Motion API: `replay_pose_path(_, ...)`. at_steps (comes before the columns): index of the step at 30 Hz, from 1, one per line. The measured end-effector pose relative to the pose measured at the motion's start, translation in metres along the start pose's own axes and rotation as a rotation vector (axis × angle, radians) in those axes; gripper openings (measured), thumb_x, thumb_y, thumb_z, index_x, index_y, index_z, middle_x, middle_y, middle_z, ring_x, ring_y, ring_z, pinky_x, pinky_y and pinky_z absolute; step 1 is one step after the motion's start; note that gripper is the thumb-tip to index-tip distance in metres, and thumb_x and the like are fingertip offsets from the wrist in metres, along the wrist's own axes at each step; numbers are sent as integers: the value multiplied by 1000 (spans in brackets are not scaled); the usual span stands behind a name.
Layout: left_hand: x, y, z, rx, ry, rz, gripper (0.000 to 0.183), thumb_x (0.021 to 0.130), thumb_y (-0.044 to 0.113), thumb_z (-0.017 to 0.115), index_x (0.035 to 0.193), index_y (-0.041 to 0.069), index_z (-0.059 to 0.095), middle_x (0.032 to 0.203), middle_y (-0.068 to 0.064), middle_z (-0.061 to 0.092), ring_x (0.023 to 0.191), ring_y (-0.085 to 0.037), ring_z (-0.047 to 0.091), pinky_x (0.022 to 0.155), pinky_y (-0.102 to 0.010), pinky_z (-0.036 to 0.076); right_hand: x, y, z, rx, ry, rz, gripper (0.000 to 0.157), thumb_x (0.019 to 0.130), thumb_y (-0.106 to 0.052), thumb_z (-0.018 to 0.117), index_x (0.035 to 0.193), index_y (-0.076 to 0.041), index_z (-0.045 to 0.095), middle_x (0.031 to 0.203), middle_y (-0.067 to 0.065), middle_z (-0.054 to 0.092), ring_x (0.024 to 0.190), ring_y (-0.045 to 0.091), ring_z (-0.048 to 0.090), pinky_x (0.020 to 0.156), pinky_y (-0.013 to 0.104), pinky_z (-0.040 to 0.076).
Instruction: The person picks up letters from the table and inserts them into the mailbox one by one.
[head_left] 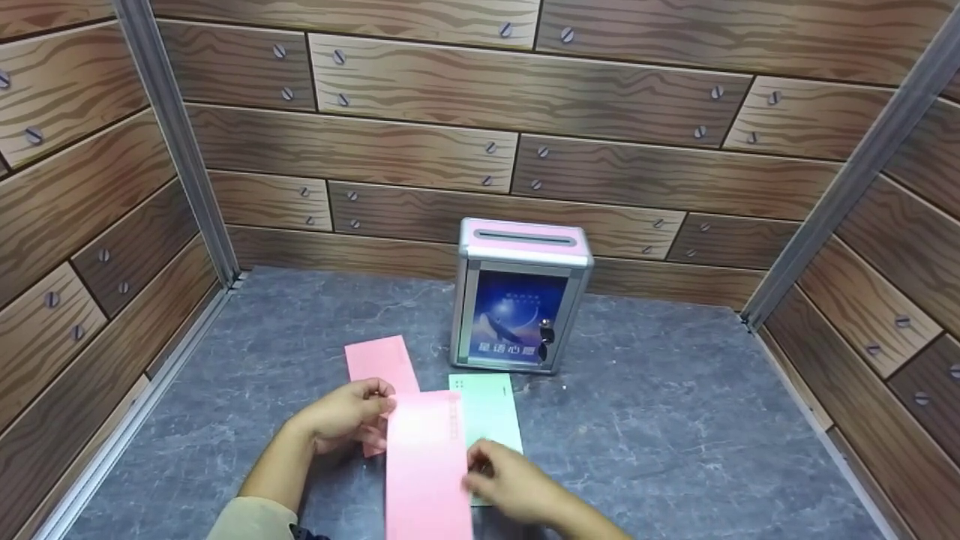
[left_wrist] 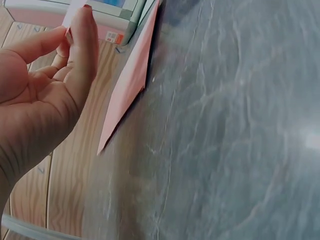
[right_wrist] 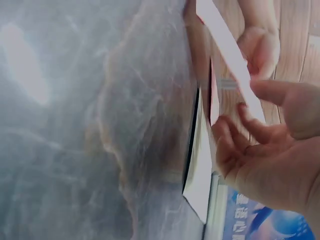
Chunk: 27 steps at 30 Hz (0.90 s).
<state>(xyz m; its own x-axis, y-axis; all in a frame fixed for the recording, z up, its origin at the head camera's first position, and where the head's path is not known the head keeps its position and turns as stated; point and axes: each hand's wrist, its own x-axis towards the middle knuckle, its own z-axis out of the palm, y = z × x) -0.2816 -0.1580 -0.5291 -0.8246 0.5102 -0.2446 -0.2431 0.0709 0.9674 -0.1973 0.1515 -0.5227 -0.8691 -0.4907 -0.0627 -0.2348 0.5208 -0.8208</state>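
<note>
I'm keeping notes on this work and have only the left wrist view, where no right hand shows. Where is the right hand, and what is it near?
Observer: In the head view, the right hand is at the right long edge of the raised rectangular sheet of pink paper. Whether it pinches that edge, I can't tell.

Operator: Thanks. At the top of my picture I get just a corner of a pale, metal-edged box. Is there any opening in it?

Observer: Yes. The head view shows a long, narrow slot with rounded ends in its pink top.
</note>
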Motion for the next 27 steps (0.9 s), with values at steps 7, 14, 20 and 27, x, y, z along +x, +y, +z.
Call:
replay_pose_path(7,4,9,10,-47,-10,71,14,112,22,58,110,9,56,102,-4,66,91,-18,73,77,-32,67,10,4,-11,446,52,82,15,102,0,63,116,5,59,86,-1,59,66,9,61,59,20,55)
replay_pose_path(14,11,19,28,-8,32,108,21,114,31,57,106,11,56,105,-3,64,95,-18,70,78,-32,64,12,2,-19,554,69,101,19,104,1,61,121,4,53,91,2,57,66,11,61,57,22,57)
replay_pose_path(20,11,27,42,48,-22,115,29,110,22,62,130,2,58,117,-8,63,105,-21,69,86,-35,64,15,4,-30,564,98,106,23,104,0,61,126,3,52,93,2,57,76,14,65,58,24,58)
replay_pose_path(27,11,39,58,111,-28,126,27,112,23,58,128,1,58,111,-8,64,99,-20,69,78,-33,64,17,6,-44,554,127,107,28,106,-5,60,131,3,51,97,4,61,85,17,67,64,27,62)
